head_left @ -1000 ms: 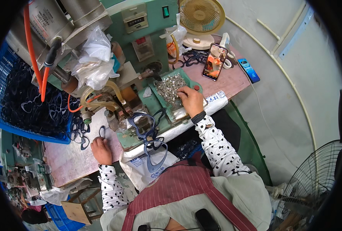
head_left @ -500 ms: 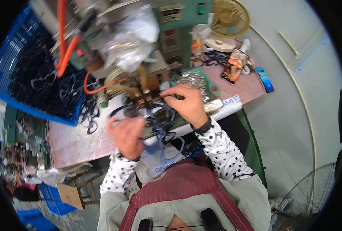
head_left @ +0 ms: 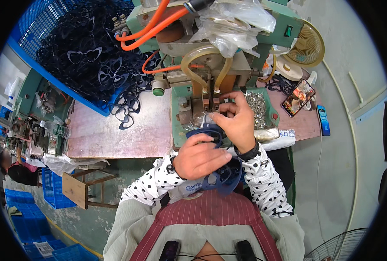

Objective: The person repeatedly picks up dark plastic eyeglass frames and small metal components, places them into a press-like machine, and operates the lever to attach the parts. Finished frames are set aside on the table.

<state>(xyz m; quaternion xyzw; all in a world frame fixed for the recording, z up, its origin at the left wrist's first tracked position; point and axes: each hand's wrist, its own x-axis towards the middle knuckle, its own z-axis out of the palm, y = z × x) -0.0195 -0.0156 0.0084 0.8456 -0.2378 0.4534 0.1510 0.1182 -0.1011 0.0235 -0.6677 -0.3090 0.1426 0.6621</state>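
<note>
My right hand [head_left: 237, 122] is at the bench machine [head_left: 197, 74], fingers bent, thumb and fingertips drawn together beside its two copper-coloured tips [head_left: 211, 104]. Whatever sits between them is too small to make out. Just below the thumb is a dark blue plastic eyeglass frame [head_left: 206, 132]. My left hand [head_left: 201, 158] lies across it with fingers stretched to the right, hiding part of it. More dark blue frames [head_left: 228, 176] hang below that hand, over my apron.
A blue crate [head_left: 58, 71] heaped with dark frames stands at the left; several spill onto the bench [head_left: 119, 137]. Small metal parts [head_left: 256, 108] fill a green tray right of the machine. Beyond are a phone [head_left: 298, 98], a blue phone-like object [head_left: 323, 120] and a fan [head_left: 305, 45].
My view has shifted, so the machine sits further right and lower. My right hand has come in to the copper-coloured tips; my left hand has moved right, across the eyeglass frame.
</note>
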